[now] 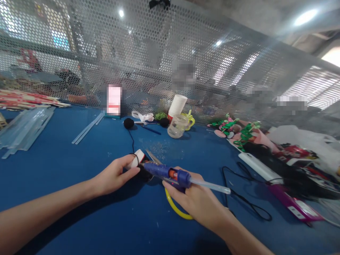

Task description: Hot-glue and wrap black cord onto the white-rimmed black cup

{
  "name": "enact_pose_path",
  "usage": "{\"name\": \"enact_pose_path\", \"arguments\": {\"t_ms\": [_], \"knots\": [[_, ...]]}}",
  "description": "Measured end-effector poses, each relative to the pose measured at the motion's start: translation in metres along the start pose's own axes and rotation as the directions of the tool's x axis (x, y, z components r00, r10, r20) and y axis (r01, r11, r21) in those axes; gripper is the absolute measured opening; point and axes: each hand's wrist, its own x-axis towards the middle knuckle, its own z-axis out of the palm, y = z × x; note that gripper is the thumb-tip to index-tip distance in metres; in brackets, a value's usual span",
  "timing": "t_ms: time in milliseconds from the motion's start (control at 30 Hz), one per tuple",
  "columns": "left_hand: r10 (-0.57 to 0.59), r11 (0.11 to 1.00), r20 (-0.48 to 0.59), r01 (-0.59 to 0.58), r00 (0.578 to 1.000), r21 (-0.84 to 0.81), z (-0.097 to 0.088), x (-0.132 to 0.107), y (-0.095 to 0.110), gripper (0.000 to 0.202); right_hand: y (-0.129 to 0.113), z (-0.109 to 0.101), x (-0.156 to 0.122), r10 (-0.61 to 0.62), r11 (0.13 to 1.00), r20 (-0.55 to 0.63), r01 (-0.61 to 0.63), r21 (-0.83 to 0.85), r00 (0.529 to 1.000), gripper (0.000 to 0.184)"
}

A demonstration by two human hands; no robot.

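My right hand [195,200] grips a blue glue gun [170,173] with a clear glue stick [211,185] poking out of its back. The gun's nozzle points left at a small white and red piece [138,157] pinched in the fingers of my left hand [117,174]. A dark object lies just under that piece, hard to make out. Scissors [152,156] lie on the blue table [66,177] right behind the nozzle. A yellow loop [175,207] shows under my right hand.
Clear glue sticks [25,129] lie at the far left. A black pompom [129,123], a paper cup [177,105] and a clear mug [178,126] stand at the back by the perforated metal screen [159,53]. Black cable [247,198], green-trimmed craft pieces [239,132] and packets fill the right.
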Motion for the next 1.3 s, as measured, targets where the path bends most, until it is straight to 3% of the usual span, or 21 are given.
{"name": "enact_pose_path", "arguments": {"t_ms": [233,400,567,833,1100,1300], "knots": [[0.076,0.996,0.026,-0.077,0.997,0.040,-0.0033,0.0012,0.0031,0.018,-0.0040,-0.0047,0.0013,0.033,0.999,0.043,-0.035,0.034,0.999,0.013],[0.064,0.996,0.028,-0.066,0.998,0.067,-0.0044,0.0022,0.0031,0.018,-0.0029,-0.0045,0.0014,0.067,0.998,-0.003,-0.067,0.004,0.998,0.018],[0.079,0.994,0.034,-0.082,0.996,0.069,-0.0045,0.0016,0.0023,0.019,-0.0058,-0.0052,0.0004,0.028,0.999,0.046,-0.029,0.021,0.999,0.015],[0.094,0.992,0.041,-0.097,0.995,0.076,-0.0047,0.0021,0.0023,0.018,-0.0040,-0.0032,0.0004,0.022,1.000,0.032,-0.022,0.009,0.999,0.014],[0.094,0.989,0.064,-0.100,0.994,0.108,-0.0071,0.0012,0.0032,0.015,-0.0008,-0.0100,0.0030,0.139,0.989,0.051,-0.141,0.045,0.989,0.018],[0.114,0.988,0.067,-0.120,0.991,0.099,-0.0079,0.0015,0.0027,0.014,-0.0034,-0.0100,0.0023,0.117,0.991,0.041,-0.119,0.057,0.992,0.019]]}}
